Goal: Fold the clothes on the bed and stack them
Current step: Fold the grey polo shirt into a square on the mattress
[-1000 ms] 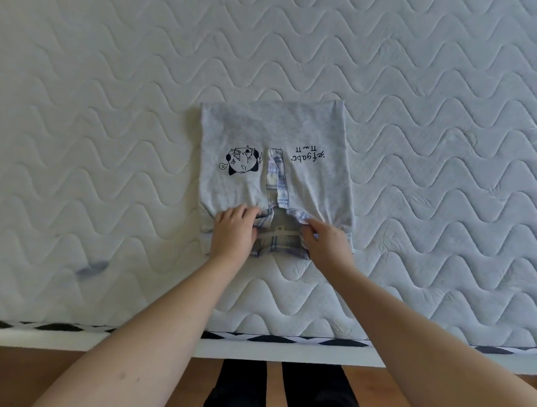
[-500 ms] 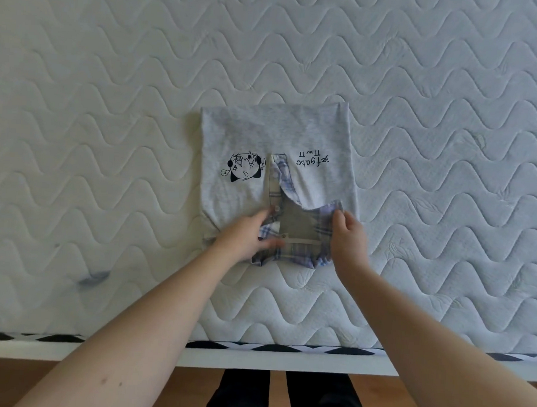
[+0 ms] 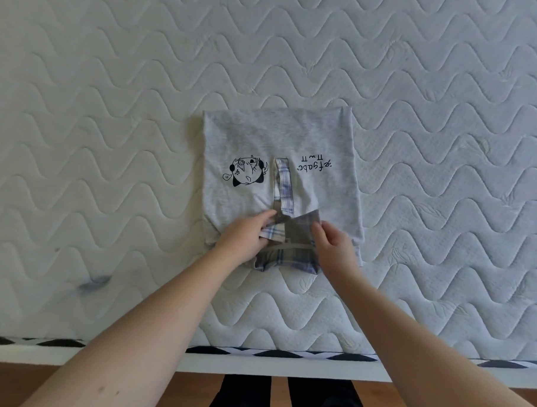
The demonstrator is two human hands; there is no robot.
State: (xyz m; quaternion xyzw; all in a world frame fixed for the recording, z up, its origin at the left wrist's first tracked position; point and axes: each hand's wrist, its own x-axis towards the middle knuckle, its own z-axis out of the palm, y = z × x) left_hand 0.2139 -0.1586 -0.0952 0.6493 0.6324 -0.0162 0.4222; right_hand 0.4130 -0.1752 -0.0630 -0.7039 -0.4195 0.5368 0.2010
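a: where is the shirt [image 3: 282, 142] lying?

b: it is lying flat on the bed [image 3: 111, 104], folded into a rough rectangle, print side up, collar end toward the person. a plaid collar [image 3: 282, 185] and placket are showing at the middle, near edge.

a: and the hands?

b: both are working at that near edge, right on the neckline. the left hand [image 3: 244, 237] is pinching a flap of the plaid collar between thumb and fingers. the right hand [image 3: 333, 244] is sitting just beside the opening with its fingers curled at the fabric edge; it is looking like a pinch on the collar or the grey cloth, but i cannot tell for sure, since the fingertips are hiding the contact.

a: how is it likely handling?

b: judging by the look, it is light, soft jersey, limp, not slippery on the quilted bed. it is going to sag and crease wherever it is lifted by one point. the collar is seeming a touch stiffer than the body.

a: best place to take hold?

b: probably the two near corners, or the collar points while tidying them, one in each hand, keeping the layers together so the fold is not sliding apart.
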